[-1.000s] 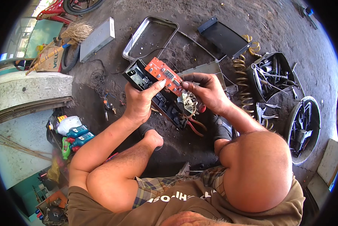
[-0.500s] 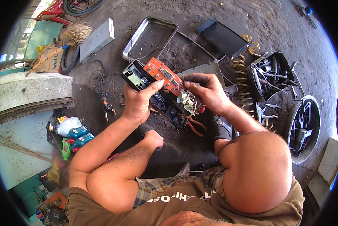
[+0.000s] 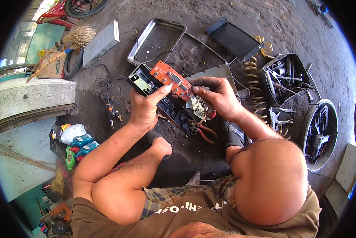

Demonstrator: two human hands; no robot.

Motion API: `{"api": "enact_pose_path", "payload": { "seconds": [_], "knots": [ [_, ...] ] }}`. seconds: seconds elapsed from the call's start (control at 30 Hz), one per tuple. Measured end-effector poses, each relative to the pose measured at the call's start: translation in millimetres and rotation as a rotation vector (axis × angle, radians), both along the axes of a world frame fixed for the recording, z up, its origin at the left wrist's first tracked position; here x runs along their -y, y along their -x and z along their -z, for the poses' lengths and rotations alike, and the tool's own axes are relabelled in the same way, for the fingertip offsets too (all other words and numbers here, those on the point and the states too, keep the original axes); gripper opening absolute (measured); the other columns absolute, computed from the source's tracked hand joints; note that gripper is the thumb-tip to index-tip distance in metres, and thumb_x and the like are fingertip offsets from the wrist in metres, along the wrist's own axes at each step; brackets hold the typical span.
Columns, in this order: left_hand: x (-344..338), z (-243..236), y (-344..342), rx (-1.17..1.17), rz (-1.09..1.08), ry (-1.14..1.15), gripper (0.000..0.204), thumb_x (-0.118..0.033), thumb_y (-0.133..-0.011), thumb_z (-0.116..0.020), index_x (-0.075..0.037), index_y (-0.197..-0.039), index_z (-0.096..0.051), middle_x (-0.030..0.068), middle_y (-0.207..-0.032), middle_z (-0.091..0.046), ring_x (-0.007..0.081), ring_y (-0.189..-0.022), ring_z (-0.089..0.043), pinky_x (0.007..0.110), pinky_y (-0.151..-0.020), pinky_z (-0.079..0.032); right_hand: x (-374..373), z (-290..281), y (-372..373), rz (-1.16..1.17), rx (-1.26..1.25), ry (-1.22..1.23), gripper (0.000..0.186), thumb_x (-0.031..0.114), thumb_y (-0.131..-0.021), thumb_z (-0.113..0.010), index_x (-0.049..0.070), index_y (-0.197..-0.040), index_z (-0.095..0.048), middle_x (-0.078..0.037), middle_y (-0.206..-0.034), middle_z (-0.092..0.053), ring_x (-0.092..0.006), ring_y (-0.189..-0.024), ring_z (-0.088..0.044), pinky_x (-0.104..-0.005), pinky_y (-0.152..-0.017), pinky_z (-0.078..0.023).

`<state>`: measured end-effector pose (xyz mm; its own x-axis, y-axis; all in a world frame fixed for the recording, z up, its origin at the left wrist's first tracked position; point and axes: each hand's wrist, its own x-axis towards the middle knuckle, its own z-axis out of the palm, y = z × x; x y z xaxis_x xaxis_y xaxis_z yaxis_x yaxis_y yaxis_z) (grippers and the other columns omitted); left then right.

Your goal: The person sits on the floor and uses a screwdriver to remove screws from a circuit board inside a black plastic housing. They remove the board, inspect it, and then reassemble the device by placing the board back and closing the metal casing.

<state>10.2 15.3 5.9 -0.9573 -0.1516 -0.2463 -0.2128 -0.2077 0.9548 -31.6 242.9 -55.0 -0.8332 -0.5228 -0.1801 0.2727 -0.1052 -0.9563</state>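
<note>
An orange circuit board (image 3: 171, 79) with a small display and several buttons lies aslant over a long black plastic housing (image 3: 167, 104). My left hand (image 3: 145, 106) is closed round the housing, its thumb pressed on the board's near edge. At the board's right end my right hand (image 3: 217, 94) is closed, thumb and forefinger pinching its corner. Below that hand is a pale electrical part (image 3: 198, 109) with wires, partly hidden by the fingers. Red-handled pliers (image 3: 206, 134) lie beside the housing's lower end.
Beyond the board lie a metal tray (image 3: 136, 50) and a black metal cover (image 3: 234, 39). To the right are a coiled yellow hose (image 3: 254, 81), a tool container (image 3: 274, 96) and a round basin (image 3: 333, 139). Bottles (image 3: 82, 139) stand left; a grey metal box (image 3: 102, 43) lies far left.
</note>
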Motion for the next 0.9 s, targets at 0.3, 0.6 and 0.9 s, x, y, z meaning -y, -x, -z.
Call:
{"api": "enact_pose_path", "payload": {
  "seconds": [0.3, 0.6, 0.9],
  "knots": [
    [-2.4, -0.8, -0.9, -0.021, -0.021, 0.002, 0.023, 0.003, -0.092, -0.078, 0.001, -0.115, -0.073, 0.0079, -0.107, -0.078, 0.0150, -0.091, -0.077, 0.032, -0.084, -0.063, 1.3, 0.0, -0.7, -0.020, 0.008, 0.051, 0.036, 0.015, -0.095, -0.084, -0.002, -0.126, -0.076, -0.007, -0.106, -0.081, -0.0079, -0.092, -0.073, -0.0268, -0.082, -0.058],
    [-3.4, -1.2, -2.1, -0.022, -0.031, -0.054, 0.025, 0.003, -0.093, -0.077, 0.001, -0.117, -0.071, 0.0088, -0.105, -0.077, 0.0176, -0.090, -0.077, 0.033, -0.082, -0.066, -2.3, -10.2, -2.1, -0.013, -0.005, -0.039, 0.039, 0.004, -0.090, -0.081, 0.000, -0.129, -0.076, 0.002, -0.094, -0.073, 0.0002, -0.068, -0.053, -0.0247, -0.059, -0.045],
    [-4.6, -3.0, -1.6, -0.032, -0.047, -0.043, 0.026, 0.004, -0.092, -0.077, 0.001, -0.117, -0.070, 0.0088, -0.104, -0.078, 0.0174, -0.087, -0.077, 0.033, -0.081, -0.065, -3.2, -16.1, -2.8, -0.011, 0.020, -0.054, 0.041, 0.003, -0.090, -0.079, 0.000, -0.130, -0.075, -0.002, -0.101, -0.077, -0.0014, -0.073, -0.057, -0.0246, -0.066, -0.051]
  ]
}}
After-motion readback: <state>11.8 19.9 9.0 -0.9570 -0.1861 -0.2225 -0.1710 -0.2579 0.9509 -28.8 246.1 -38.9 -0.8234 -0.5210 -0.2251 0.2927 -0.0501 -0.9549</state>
